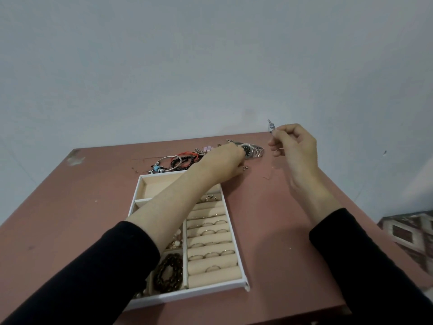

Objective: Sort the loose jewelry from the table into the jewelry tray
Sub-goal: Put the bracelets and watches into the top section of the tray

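1. Table (269, 219): the reddish top lies under both my hands.
2. Jewelry tray (199, 292): it sits beneath my left forearm, on the near side of my left fingers. Its ring rolls (212, 254) already carry rings.
3. Loose jewelry (173, 161): bangles and cords lie left of my left fingers, beyond the tray.
4. Watch (251, 150): it is at or just past my left fingertips.
5. Left hand (222, 160): the fingers curl downward by the watch. I cannot tell whether they grip anything.
6. Right hand (295, 146): it is raised, with thumb and forefinger pinching a small silver piece (271, 125) that stands above them, well apart from the tray.

Likely faults:
- The pinch on the piece is slight, so a slip would drop it onto the table or over the far edge.
- My left forearm crosses low over the tray, so a careless pull back could drag seated rings from the rolls.
- Cords in the pile could snag and trail along.
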Tool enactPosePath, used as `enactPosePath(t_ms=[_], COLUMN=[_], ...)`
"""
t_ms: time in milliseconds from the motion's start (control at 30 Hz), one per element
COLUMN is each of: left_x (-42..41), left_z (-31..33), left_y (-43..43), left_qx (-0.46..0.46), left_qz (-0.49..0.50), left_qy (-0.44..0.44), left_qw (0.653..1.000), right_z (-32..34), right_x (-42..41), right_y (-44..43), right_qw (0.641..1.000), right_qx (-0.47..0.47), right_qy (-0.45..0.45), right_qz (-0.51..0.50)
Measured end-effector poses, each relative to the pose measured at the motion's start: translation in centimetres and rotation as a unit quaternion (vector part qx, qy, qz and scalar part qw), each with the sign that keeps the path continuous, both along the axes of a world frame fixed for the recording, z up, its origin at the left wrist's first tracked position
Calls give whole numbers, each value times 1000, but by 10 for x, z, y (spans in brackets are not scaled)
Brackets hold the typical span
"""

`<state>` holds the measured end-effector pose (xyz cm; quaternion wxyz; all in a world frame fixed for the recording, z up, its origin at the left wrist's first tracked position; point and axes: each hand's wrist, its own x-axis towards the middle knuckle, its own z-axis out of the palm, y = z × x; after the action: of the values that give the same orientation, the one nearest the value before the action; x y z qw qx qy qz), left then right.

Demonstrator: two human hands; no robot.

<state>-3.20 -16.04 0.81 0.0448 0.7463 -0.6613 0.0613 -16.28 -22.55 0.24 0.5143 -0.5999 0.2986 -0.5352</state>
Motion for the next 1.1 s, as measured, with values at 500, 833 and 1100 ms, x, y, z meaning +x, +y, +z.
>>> enactPosePath(t_ms=[500, 833, 1100], left_x=[23, 33, 57], left_z=[3, 28, 22], left_y=[24, 86, 142], left_qx=[-187, -227, -265], left_qz=[42, 42, 62], left_qy=[473, 617, 609], left_qw=[860, 752, 745], right_z=[-2, 16, 43], right_x=[2, 17, 34], right_y=[4, 40, 92], right_qw=[999, 990, 966], right_qx=[-13, 25, 38], right_qy=[35, -2, -18], right_qz=[34, 139, 253])
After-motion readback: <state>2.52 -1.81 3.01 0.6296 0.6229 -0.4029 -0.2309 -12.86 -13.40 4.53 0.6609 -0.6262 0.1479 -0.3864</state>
